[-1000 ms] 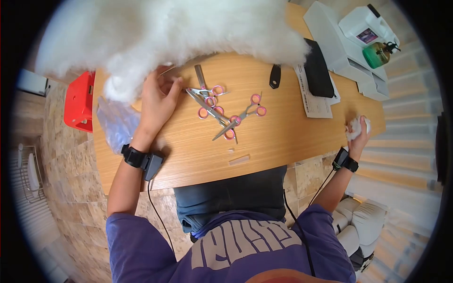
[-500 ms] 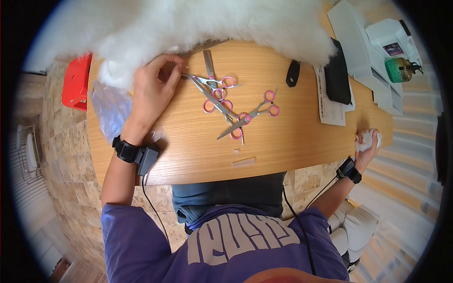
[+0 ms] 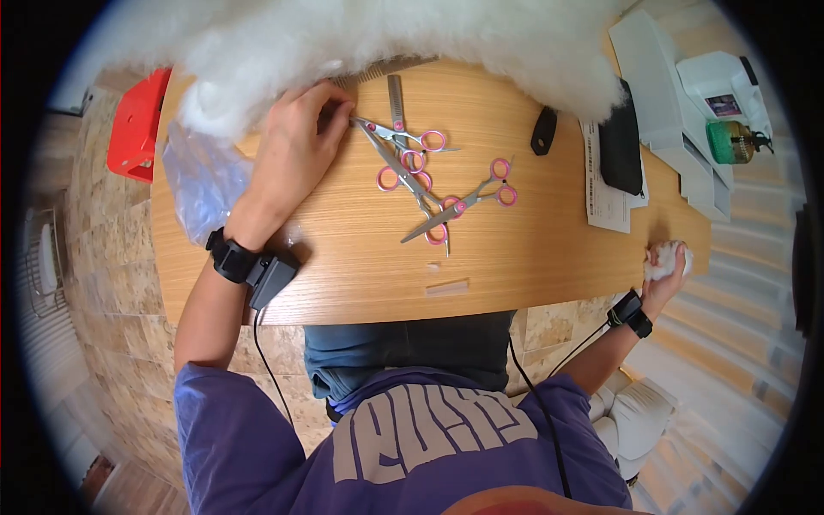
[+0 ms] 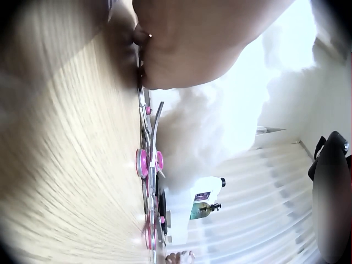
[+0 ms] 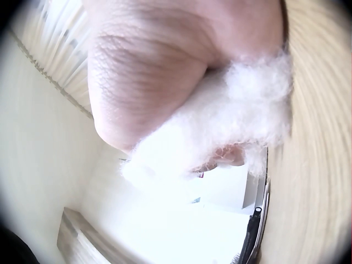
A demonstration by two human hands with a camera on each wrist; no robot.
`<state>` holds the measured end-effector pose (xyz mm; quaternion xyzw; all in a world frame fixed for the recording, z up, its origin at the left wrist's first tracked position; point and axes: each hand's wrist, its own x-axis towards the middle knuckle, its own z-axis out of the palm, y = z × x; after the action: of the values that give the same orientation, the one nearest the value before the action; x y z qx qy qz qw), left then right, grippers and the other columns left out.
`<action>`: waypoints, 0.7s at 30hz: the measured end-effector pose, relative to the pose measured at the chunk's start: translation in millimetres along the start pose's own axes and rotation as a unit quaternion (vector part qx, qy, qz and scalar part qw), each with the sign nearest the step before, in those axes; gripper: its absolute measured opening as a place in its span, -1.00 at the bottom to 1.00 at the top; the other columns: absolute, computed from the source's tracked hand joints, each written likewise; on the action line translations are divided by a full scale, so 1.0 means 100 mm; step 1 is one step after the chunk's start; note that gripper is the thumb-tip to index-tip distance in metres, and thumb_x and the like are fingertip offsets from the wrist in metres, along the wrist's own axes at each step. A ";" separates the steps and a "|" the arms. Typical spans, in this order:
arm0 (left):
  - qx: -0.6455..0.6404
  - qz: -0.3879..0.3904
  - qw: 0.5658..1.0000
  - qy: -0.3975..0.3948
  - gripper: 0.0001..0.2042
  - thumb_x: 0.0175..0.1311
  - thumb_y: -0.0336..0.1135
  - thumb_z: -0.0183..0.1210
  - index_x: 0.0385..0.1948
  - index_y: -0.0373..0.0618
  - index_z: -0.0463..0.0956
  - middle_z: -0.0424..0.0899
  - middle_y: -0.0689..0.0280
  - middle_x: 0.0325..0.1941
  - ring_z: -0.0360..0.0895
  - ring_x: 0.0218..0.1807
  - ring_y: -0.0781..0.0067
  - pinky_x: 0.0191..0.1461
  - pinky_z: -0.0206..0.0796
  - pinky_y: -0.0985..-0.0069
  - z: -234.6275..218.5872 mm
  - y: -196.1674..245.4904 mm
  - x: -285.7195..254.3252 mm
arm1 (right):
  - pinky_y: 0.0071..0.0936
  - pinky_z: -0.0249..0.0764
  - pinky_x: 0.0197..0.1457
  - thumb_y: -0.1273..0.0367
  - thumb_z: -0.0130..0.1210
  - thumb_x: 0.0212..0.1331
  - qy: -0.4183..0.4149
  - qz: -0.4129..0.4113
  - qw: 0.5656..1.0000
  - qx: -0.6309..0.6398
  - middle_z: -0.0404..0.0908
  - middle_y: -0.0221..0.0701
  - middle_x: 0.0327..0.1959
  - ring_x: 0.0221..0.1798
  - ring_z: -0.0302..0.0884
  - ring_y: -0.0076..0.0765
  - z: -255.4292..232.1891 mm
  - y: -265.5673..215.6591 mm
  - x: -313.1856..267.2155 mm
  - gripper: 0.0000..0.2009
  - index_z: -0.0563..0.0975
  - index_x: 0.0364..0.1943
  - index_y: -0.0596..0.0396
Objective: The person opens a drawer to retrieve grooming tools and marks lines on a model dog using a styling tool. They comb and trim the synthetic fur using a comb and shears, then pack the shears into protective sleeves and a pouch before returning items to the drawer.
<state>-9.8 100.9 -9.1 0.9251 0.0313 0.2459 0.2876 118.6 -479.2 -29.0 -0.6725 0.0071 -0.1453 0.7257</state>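
Bent fingers and thumb of my left hand (image 3: 296, 150) are beside the blade tips of pink-ringed scissors (image 3: 403, 159), under the edge of a large white fluffy mass (image 3: 360, 30). Whether they pinch anything is hidden. A toothed comb (image 3: 386, 69) lies just beyond them. In the left wrist view the left hand (image 4: 192, 38) is low against the wood, near the scissors (image 4: 154, 159). At the table's right end, my right hand (image 3: 665, 283) grips a white fluff wad (image 3: 663, 260); the right wrist view shows the wad (image 5: 214, 121) between thumb and fingers.
Clear plastic bag (image 3: 202, 184) is left of the left forearm. A black object (image 3: 542, 130), a black pouch (image 3: 620, 142) on printed paper (image 3: 608, 210), white boxes (image 3: 657, 77) and a green pump bottle (image 3: 730, 142) are right. A red stool (image 3: 137, 124) stands beyond the left edge.
The head view has shifted. Against the table, my left hand has moved slightly toward the scissors' blade tips. My right hand keeps its grip on the wad.
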 end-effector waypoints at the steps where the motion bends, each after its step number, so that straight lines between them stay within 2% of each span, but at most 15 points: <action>1: 0.000 -0.003 1.000 0.004 -0.92 0.32 -0.48 0.25 -0.27 -0.31 0.62 0.66 0.01 -0.36 0.57 -0.38 0.00 -0.20 0.42 0.22 0.01 -0.01 -0.01 | -0.54 0.23 -0.45 0.24 0.21 0.35 -0.004 -0.002 1.000 0.000 0.50 -0.32 -0.43 -0.55 0.27 -0.51 0.02 0.00 0.00 -0.75 0.49 -0.16 0.13; 3: -0.059 -0.077 0.995 0.027 -0.89 0.40 -0.44 0.20 -0.23 -0.33 0.58 0.64 -0.02 -0.37 0.55 -0.38 0.04 -0.24 0.37 0.23 0.04 -0.03 -0.02 | -0.53 0.24 -0.45 0.24 0.22 0.35 0.001 -0.009 1.000 -0.002 0.50 -0.33 -0.43 -0.55 0.27 -0.51 0.03 -0.01 -0.01 -0.75 0.49 -0.16 0.13; 4: -0.060 -0.075 0.995 0.028 -0.89 0.40 -0.44 0.20 -0.23 -0.33 0.58 0.64 -0.02 -0.37 0.55 -0.38 0.04 -0.24 0.37 0.23 0.04 -0.03 -0.02 | -0.53 0.24 -0.45 0.24 0.22 0.35 0.001 -0.011 1.000 -0.002 0.50 -0.33 -0.43 -0.55 0.27 -0.51 0.03 0.00 -0.01 -0.75 0.49 -0.16 0.13; 6: -0.040 -0.061 0.994 0.086 -0.73 0.57 -0.26 0.07 -0.20 -0.35 0.54 0.62 0.16 -0.37 0.51 -0.39 0.40 -0.28 0.37 0.41 0.05 -0.03 -0.02 | -0.53 0.24 -0.46 0.24 0.21 0.36 0.004 -0.006 1.000 -0.004 0.50 -0.34 -0.40 -0.52 0.31 -0.50 0.01 -0.01 -0.01 -0.75 0.49 -0.16 0.13; 7: -0.044 -0.057 0.994 0.083 -0.73 0.57 -0.26 0.07 -0.20 -0.35 0.54 0.62 0.16 -0.37 0.51 -0.39 0.40 -0.28 0.37 0.41 0.05 -0.03 -0.03 | -0.53 0.24 -0.46 0.24 0.21 0.36 0.011 -0.008 1.000 -0.006 0.50 -0.34 -0.40 -0.52 0.31 -0.50 0.00 0.00 -0.02 -0.75 0.49 -0.16 0.13; 9: -0.098 -0.117 0.985 0.074 -0.73 0.60 -0.24 0.00 -0.19 -0.33 0.47 0.53 0.05 -0.44 0.39 -0.46 0.19 -0.32 0.26 0.28 0.05 0.00 -0.07 | -0.53 0.27 -0.47 0.25 0.20 0.37 0.034 0.002 0.999 0.001 0.52 -0.36 -0.36 -0.47 0.38 -0.47 0.02 0.00 -0.02 -0.77 0.49 -0.13 0.09; 10: -0.220 -0.178 0.957 0.067 -0.70 0.64 -0.20 -0.06 -0.23 -0.29 0.42 0.42 0.23 -0.47 0.32 -0.47 0.40 -0.34 0.22 0.39 0.05 0.09 -0.09 | -0.53 0.28 -0.49 0.22 0.17 0.40 0.050 0.019 0.998 0.013 0.53 -0.38 -0.33 -0.44 0.42 -0.47 -0.08 0.07 0.00 -0.78 0.50 -0.10 0.05; 11: -0.235 -0.162 0.957 0.055 -0.70 0.64 -0.20 -0.06 -0.23 -0.29 0.42 0.42 0.23 -0.47 0.32 -0.47 0.40 -0.34 0.22 0.39 0.06 0.16 -0.09 | -0.53 0.29 -0.49 0.18 0.14 0.43 0.053 0.023 0.998 0.030 0.54 -0.39 -0.33 -0.44 0.42 -0.47 -0.09 0.07 -0.01 -0.77 0.51 -0.10 0.03; 13: -0.248 -0.170 0.952 0.067 -0.72 0.70 -0.18 -0.16 -0.25 -0.12 0.39 0.32 0.46 -0.46 0.19 -0.44 0.68 -0.41 0.06 0.61 0.07 0.21 -0.10 | -0.53 0.31 -0.50 0.11 0.07 0.47 0.035 0.035 0.995 0.084 0.54 -0.39 -0.34 -0.46 0.42 -0.49 -0.09 0.04 -0.04 -0.73 0.51 -0.12 0.02; 14: -0.263 -0.158 0.950 0.051 -0.72 0.70 -0.18 -0.16 -0.25 -0.12 0.39 0.32 0.46 -0.46 0.19 -0.44 0.68 -0.41 0.06 0.61 0.09 0.22 -0.10 | -0.54 0.32 -0.50 0.07 0.04 0.49 0.008 0.048 0.991 0.124 0.53 -0.39 -0.35 -0.47 0.42 -0.50 -0.11 0.03 -0.03 -0.69 0.51 -0.15 0.03; 15: -0.246 -0.116 0.961 0.045 -0.72 0.70 -0.20 -0.16 -0.27 -0.13 0.38 0.29 0.47 -0.47 0.17 -0.45 0.69 -0.41 0.05 0.61 0.09 0.20 -0.09 | -0.54 0.32 -0.50 0.07 0.04 0.49 0.026 0.042 0.992 0.117 0.53 -0.39 -0.35 -0.47 0.42 -0.50 -0.13 0.02 -0.02 -0.69 0.51 -0.15 0.03; 17: -0.228 -0.068 0.971 0.039 -0.72 0.70 -0.22 -0.16 -0.29 -0.15 0.37 0.27 0.47 -0.47 0.15 -0.46 0.70 -0.42 0.03 0.60 0.07 0.15 -0.09 | -0.55 0.33 -0.54 0.02 0.02 0.49 -0.046 0.049 0.992 0.104 0.49 -0.42 -0.44 -0.54 0.39 -0.51 -0.09 0.01 0.01 -0.64 0.51 -0.23 0.03; 18: -0.196 -0.051 0.979 0.024 -0.71 0.69 -0.25 -0.14 -0.33 -0.16 0.36 0.25 0.48 -0.48 0.14 -0.47 0.70 -0.43 0.02 0.61 0.07 0.13 -0.09 | -0.55 0.33 -0.54 0.02 0.02 0.49 -0.040 0.046 0.993 0.105 0.49 -0.42 -0.44 -0.54 0.39 -0.51 -0.03 -0.03 -0.01 -0.64 0.51 -0.23 0.03; 20: -0.164 -0.026 0.986 0.008 -0.70 0.69 -0.27 -0.12 -0.37 -0.18 0.35 0.24 0.48 -0.49 0.13 -0.48 0.71 -0.44 0.02 0.61 0.04 0.08 -0.12 | -0.54 0.30 -0.59 -0.02 0.04 0.47 0.008 0.030 0.999 0.005 0.45 -0.46 -0.53 -0.60 0.36 -0.53 0.06 -0.09 -0.04 -0.60 0.50 -0.30 0.02; 21: -0.126 -0.002 0.992 -0.028 -0.70 0.67 -0.30 -0.07 -0.39 -0.20 0.38 0.31 0.47 -0.49 0.17 -0.48 0.72 -0.44 0.04 0.62 0.01 0.05 -0.14 | -0.54 0.30 -0.59 -0.02 0.04 0.47 0.017 0.026 1.000 0.007 0.45 -0.46 -0.53 -0.60 0.36 -0.53 0.09 -0.09 -0.06 -0.60 0.50 -0.30 0.02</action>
<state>-21.6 93.7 -13.3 0.8879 -0.0057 0.2215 0.4031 113.2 -469.8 -20.9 -0.6644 0.0355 -0.1377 0.7337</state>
